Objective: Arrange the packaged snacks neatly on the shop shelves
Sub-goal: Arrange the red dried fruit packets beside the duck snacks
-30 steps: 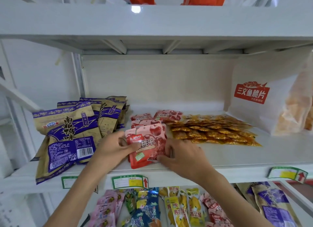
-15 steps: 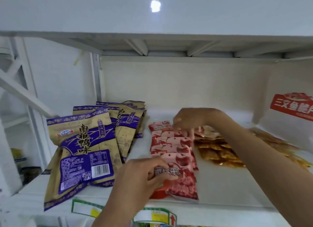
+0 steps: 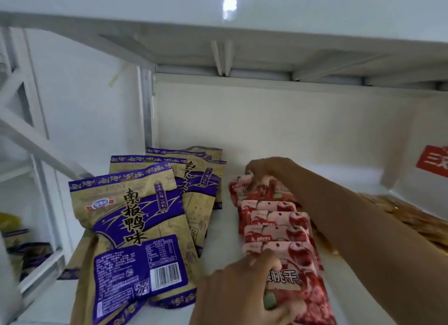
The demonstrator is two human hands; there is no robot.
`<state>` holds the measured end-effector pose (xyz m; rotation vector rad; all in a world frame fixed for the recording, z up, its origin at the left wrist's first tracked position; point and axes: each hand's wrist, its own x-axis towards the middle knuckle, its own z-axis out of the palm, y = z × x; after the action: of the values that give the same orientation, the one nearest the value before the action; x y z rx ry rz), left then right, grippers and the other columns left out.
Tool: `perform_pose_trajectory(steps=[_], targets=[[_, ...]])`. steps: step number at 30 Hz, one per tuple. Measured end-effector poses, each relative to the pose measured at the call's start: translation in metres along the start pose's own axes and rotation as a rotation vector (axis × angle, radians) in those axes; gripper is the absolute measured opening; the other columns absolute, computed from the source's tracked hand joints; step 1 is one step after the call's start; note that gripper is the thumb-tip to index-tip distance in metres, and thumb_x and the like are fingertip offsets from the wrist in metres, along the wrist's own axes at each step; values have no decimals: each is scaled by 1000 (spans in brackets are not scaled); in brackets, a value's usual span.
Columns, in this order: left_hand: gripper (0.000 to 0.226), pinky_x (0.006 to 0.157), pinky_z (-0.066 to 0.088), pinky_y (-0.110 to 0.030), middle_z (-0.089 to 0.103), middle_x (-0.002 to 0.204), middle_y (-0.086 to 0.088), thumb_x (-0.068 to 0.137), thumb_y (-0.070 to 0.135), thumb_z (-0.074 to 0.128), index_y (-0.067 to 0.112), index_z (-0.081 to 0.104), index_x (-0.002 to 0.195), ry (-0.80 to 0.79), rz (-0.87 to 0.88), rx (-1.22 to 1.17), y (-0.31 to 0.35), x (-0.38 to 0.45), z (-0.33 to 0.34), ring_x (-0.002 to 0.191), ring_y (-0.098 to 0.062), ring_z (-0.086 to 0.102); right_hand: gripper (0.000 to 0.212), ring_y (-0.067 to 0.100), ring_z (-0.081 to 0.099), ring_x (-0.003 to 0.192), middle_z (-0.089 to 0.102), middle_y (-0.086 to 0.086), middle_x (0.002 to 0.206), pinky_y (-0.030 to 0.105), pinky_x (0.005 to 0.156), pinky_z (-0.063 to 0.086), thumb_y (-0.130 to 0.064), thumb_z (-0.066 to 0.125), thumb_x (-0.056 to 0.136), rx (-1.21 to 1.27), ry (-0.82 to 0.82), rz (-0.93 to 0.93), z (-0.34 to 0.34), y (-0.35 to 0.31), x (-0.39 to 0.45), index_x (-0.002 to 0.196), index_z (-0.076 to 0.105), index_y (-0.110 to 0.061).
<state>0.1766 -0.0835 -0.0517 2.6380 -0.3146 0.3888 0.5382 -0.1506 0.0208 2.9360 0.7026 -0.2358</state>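
The white bag (image 3: 434, 164) right of the red snack row (image 3: 276, 223) is cut off by the frame – only a corner of its red label is seen. Since half a second ago, the view has been pulled closer. The far packet is pinched by the right hand (image 3: 269, 171), arm stretched over the orange packets (image 3: 409, 218). The front packet is pressed by the left hand (image 3: 242, 288) – purple-gold bags (image 3: 135, 230) lie left.

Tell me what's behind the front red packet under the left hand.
Behind the front red packet a row of matching red packets overlaps toward the shelf back, where the right hand grips the rearmost. Anything under them is covered.
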Motion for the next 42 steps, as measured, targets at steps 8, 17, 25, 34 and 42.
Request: perform_pose_trajectory(steps=[8, 17, 25, 34, 42], targets=[[51, 87, 51, -30, 61, 128, 14, 92, 79, 46, 46, 28, 127, 30, -29, 219, 16, 2, 1, 109, -15, 67, 27, 25, 62, 88, 56, -10, 79, 37, 80, 36, -39, 70, 96, 142, 616, -219, -51, 26, -92, 80, 53, -27], [58, 69, 52, -21, 63, 96, 21, 90, 85, 36, 46, 60, 126, 248, -16, 164, 19, 13, 11, 77, 5, 60, 35, 7, 69, 65, 68, -10, 78, 21, 56, 52, -32, 78, 92, 489, 875, -173, -39, 33, -281, 120, 57, -28], [27, 86, 56, -26, 79, 100, 19, 97, 50, 66, 30, 77, 111, 143, -60, -714, 28, -2, 8, 93, 2, 73, 45, 14, 77, 89, 76, -6, 108, 44, 73, 66, -33, 83, 88, 682, 498, -266, 51, 15, -343, 123, 55, -38], [21, 80, 55, -12, 81, 103, 5, 90, 21, 76, 19, 78, 111, 242, -132, -886, 26, -15, 5, 98, -9, 77, 36, 4, 74, 85, 79, -3, 105, 21, 72, 59, -27, 77, 94, 1206, 482, -292, 136, 4, -351, 126, 63, -20], [33, 92, 55, -29, 81, 101, 5, 80, 41, 80, 19, 79, 105, 70, -190, -770, 23, -14, 5, 95, -9, 76, 32, 10, 58, 61, 75, 7, 78, 19, 61, 47, -25, 67, 101, 1304, 327, -335, 146, 16, -348, 108, 71, 6]])
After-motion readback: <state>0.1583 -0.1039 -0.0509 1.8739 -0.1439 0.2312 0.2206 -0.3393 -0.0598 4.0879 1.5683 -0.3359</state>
